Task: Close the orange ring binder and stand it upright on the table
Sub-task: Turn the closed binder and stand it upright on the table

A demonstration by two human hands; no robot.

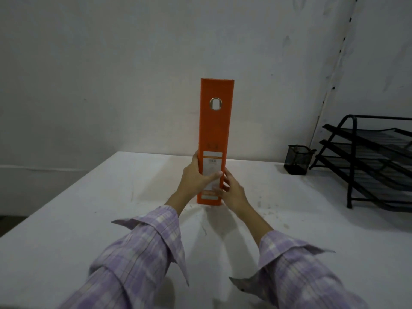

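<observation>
Orange cardboard ring binder (215,139) stands closed, long axis vertical, spine toward the person, foot on the white worktop (89,219); left hand (196,175) and right hand (234,192) clamp its lower sides equally.

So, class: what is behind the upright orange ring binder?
Behind the orange ring binder only the bare white wall and the table's far edge show. The strip directly behind its spine is covered, as are its contents. Both hands grip its base.
</observation>
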